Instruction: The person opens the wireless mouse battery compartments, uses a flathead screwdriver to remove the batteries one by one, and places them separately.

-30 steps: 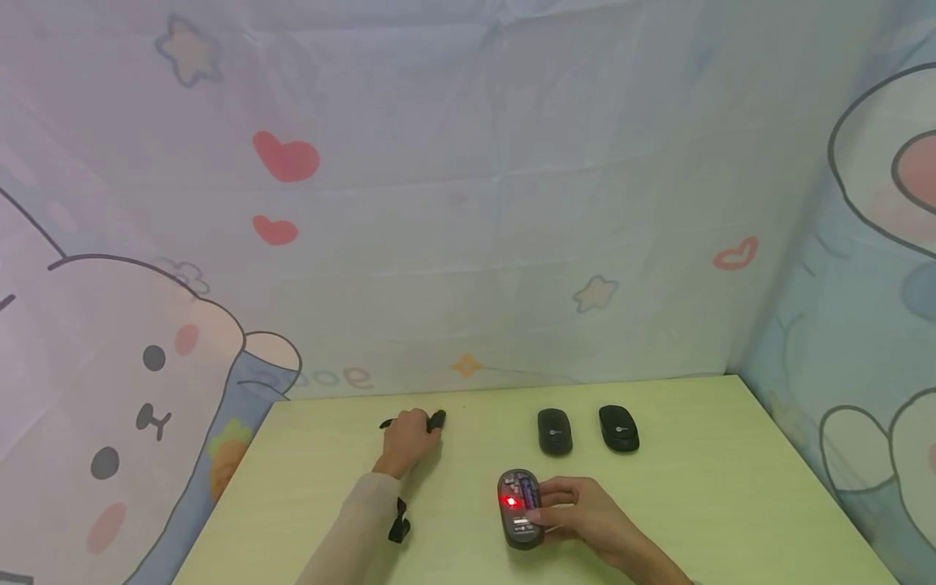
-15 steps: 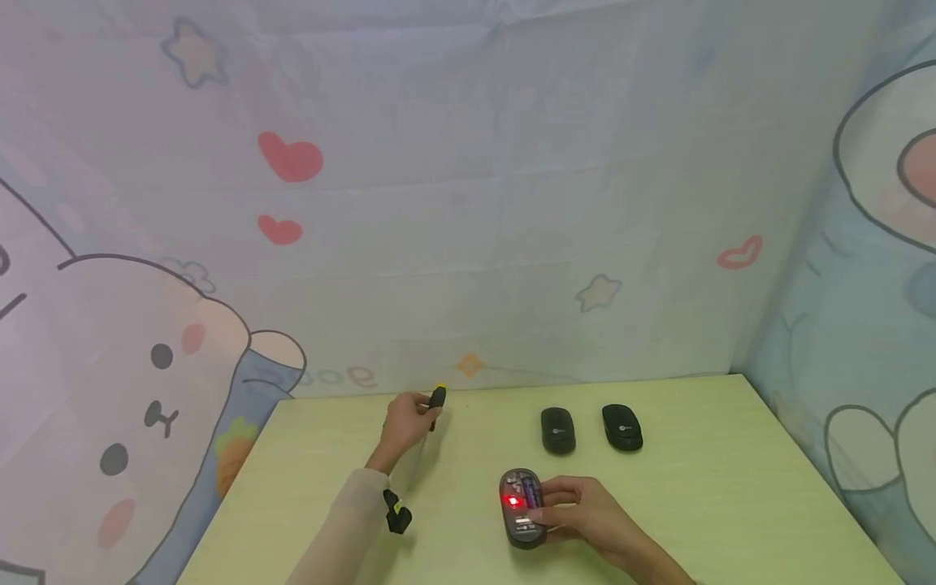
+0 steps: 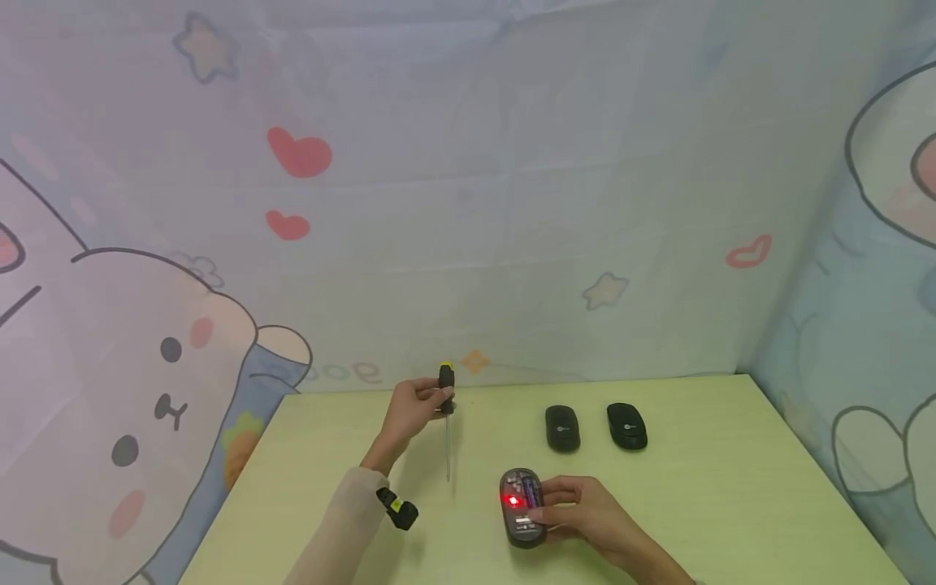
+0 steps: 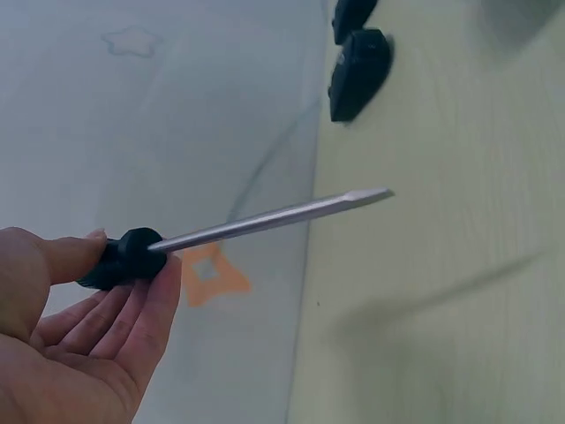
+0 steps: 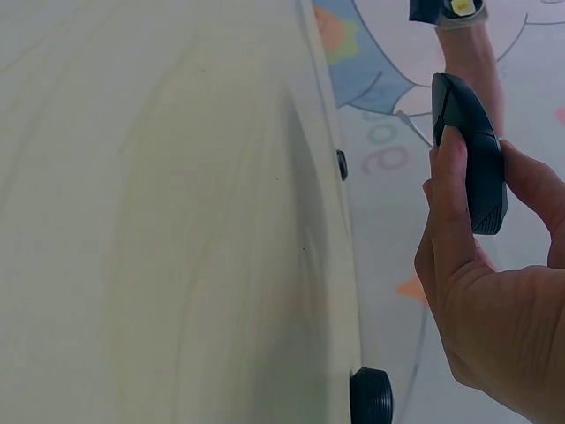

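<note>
**Screwdriver lifted upright while the opened mouse stays held**

The left hand (image 3: 411, 409) grips one screwdriver (image 3: 447, 406) by its black handle, fingers and thumb curled round it, with the yellow-tipped end at 12 o'clock and the metal shaft pointing down toward 6 o'clock, its flat tip just above the table (image 3: 731, 504). A second ago this hand lay low on the table over the tool, which was flat; half a second ago the handle was tilted and only partly raised. Now the tool stands nearly upright and the hand sits higher, close to the far edge of the table. In the left wrist view the handle (image 4: 124, 258) is pinched between thumb and fingers (image 4: 154, 296) and the bare shaft runs out to the flat tip.

The right hand (image 3: 585, 512) holds one upturned mouse (image 3: 522, 518) on the table, fingers curled along its 3 o'clock side, a red light glowing in its open underside. Hand and mouse lie where they were in both earlier frames. The right wrist view shows fingers and thumb clasping the dark shell (image 5: 472, 168).

The screwdriver hangs at about 10 o'clock from the held mouse, well apart from it.

Further out, two more black mice rest right way up: one (image 3: 562, 428) at 12 o'clock from the held mouse, the other (image 3: 626, 426) just beside it at 3 o'clock. That makes three mice and one screwdriver. A cartoon-printed cloth (image 3: 468, 203) walls the table on the far side and both flanks.
</note>
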`<state>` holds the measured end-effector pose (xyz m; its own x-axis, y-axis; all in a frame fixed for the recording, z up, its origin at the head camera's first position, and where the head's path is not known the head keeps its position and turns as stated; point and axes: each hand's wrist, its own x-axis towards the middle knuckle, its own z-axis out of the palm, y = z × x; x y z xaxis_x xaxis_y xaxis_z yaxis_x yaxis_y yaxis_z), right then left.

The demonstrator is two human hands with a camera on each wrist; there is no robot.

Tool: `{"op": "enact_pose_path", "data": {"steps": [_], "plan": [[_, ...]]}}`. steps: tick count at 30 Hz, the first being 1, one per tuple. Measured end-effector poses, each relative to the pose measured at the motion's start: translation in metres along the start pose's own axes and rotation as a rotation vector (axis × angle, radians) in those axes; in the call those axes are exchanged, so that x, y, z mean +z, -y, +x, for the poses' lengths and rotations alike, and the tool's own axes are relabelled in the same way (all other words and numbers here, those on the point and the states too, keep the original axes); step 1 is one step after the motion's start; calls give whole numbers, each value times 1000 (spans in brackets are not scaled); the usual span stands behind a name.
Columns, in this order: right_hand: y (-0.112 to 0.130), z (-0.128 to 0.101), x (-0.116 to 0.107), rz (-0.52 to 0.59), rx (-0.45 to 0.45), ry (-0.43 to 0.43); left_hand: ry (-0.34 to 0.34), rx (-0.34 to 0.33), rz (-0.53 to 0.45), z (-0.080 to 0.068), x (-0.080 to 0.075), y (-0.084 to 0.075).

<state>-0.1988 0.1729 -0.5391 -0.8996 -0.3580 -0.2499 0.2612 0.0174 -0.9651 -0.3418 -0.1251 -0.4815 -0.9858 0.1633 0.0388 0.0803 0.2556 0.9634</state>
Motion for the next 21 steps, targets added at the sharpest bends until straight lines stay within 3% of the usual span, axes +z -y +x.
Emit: {"op": "enact_pose_path", "data": {"steps": [10, 21], "plan": [[0, -1, 4, -12, 8, -7, 70, 32, -90, -11, 5, -28], [-3, 0, 6, -18, 20, -16, 111, 11, -176, -24, 15, -52]]}}
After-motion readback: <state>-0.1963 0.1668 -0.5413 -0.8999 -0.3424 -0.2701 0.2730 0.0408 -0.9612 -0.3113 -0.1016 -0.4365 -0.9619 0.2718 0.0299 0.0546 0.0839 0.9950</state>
